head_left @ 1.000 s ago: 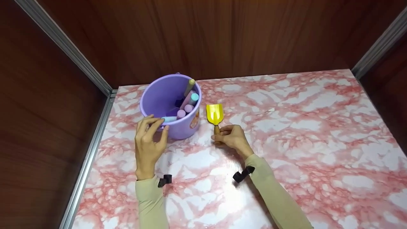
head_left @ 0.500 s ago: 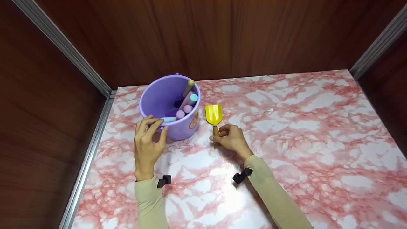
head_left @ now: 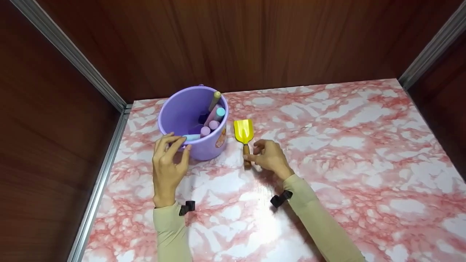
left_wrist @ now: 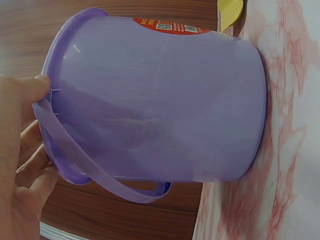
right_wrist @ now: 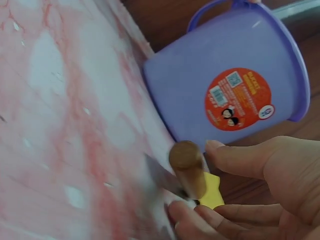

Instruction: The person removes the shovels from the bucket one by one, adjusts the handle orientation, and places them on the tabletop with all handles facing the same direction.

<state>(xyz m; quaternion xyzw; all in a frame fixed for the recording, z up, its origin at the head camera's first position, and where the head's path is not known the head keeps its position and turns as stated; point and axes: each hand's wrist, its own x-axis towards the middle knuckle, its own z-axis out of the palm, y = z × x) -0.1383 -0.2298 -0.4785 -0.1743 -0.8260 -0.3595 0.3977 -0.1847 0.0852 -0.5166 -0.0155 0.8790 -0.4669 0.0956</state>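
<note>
Scoop (head_left: 244,136) lies flat on counter (head_left: 327,145) just right of bucket (head_left: 189,116), long axis running away from person, yellow blade pointing far. Right hand (head_left: 269,157) loosely pinches its brown handle; left hand (head_left: 168,165) grips bucket rim.

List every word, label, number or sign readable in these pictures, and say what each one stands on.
No text can be read for certain.
Round red sticker on the purple plastic bucket: white lettering, a QR-type code and a barcode patch, all too small and blurred to read.
The same sticker at the edge of the left wrist view: also unreadable.
Yellow toy shovel with brown handle: no markings visible.
</note>
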